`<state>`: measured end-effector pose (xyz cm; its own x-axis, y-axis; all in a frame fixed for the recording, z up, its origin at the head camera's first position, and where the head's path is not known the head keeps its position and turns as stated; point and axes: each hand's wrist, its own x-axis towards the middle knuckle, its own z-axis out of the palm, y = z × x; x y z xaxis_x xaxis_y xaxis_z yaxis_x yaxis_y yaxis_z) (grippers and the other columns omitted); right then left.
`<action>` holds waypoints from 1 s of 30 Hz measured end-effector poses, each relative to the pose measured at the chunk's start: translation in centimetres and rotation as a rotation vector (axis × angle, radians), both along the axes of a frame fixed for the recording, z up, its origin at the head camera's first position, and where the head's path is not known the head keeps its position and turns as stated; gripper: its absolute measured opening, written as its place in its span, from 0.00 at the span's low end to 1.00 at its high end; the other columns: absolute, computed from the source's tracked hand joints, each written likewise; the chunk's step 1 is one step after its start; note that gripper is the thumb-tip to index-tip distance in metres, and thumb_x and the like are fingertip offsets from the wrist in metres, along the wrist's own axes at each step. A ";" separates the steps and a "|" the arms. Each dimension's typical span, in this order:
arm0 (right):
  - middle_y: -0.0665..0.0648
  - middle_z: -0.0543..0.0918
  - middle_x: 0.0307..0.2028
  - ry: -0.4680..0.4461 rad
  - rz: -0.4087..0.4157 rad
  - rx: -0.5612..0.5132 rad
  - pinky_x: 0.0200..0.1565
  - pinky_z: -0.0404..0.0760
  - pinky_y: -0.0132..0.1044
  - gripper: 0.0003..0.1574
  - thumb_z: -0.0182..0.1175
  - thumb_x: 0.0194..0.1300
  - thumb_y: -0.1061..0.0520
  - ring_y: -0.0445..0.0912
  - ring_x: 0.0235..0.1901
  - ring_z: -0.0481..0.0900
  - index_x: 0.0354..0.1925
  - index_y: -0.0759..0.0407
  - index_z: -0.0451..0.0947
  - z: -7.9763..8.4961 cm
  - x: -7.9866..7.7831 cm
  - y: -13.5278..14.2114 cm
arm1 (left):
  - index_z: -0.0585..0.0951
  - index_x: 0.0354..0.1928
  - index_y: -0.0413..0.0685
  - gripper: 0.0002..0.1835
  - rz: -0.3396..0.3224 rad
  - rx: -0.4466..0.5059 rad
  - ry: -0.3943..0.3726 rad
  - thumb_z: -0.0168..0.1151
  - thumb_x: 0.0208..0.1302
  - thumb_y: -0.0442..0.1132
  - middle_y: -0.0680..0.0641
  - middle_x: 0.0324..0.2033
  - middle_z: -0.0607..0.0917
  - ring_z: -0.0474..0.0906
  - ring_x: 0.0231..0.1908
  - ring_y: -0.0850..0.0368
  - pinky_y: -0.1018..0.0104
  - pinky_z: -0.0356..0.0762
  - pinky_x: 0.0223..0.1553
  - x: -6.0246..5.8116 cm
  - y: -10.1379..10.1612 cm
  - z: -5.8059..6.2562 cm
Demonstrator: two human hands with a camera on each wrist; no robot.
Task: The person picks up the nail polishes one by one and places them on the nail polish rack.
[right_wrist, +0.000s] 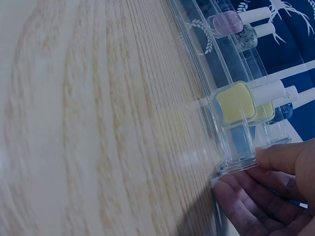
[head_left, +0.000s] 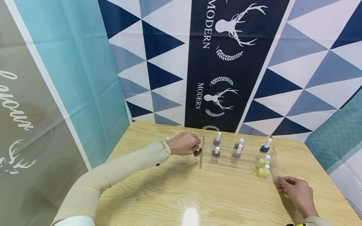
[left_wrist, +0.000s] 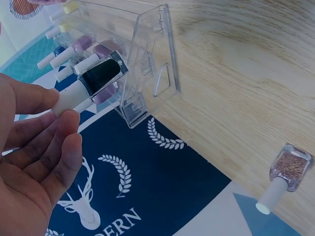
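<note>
My left hand [head_left: 184, 144] pinches the white cap of a dark nail polish bottle [left_wrist: 102, 76]. The bottle is off the table, close to the left end of a clear stepped display rack [left_wrist: 170, 54]. At the rack's right front corner, my right hand [head_left: 300, 192] grips the end panel between thumb and fingers. On the rack's steps stand several bottles with white caps: purple polish [head_left: 216, 142], a pink-purple one [head_left: 237, 154], a grey flecked one [right_wrist: 246, 38], a dark blue one [head_left: 264, 148] and two yellow ones [head_left: 263, 172].
A glittery copper nail polish bottle [left_wrist: 290, 168] stands on the wooden table [head_left: 169, 194] left of the rack, mostly hidden behind my left hand in the head view. Patterned cloth [head_left: 167, 62] hangs behind the table, and a teal cloth [head_left: 85, 78] hangs on the left.
</note>
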<state>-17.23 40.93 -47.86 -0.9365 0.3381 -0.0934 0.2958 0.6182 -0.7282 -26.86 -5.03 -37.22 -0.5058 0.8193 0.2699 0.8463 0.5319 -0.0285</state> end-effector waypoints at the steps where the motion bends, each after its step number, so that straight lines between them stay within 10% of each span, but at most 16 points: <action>1: 0.57 0.90 0.31 0.000 -0.002 -0.005 0.27 0.83 0.33 0.37 0.59 0.75 0.40 0.42 0.26 0.87 0.54 0.76 0.80 0.0 0.0 0.0 | 0.73 0.21 0.55 0.18 -0.001 0.000 0.003 0.58 0.72 0.35 0.57 0.21 0.72 0.64 0.21 0.66 0.73 0.67 0.26 0.0 0.1 0.0; 30: 0.57 0.90 0.31 -0.007 0.007 -0.007 0.28 0.84 0.34 0.38 0.59 0.75 0.39 0.42 0.27 0.88 0.54 0.75 0.81 0.4 0.2 -0.2 | 0.78 0.26 0.54 0.13 -0.026 -0.023 -0.032 0.58 0.74 0.37 0.57 0.25 0.74 0.66 0.23 0.66 0.75 0.67 0.26 0.2 3.3 0.5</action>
<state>-16.99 40.75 -47.42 -0.9379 0.3312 -0.1028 0.2973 0.6149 -0.7304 -26.66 -1.75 -36.75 -0.4922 0.8382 0.2346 0.8606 0.5091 -0.0131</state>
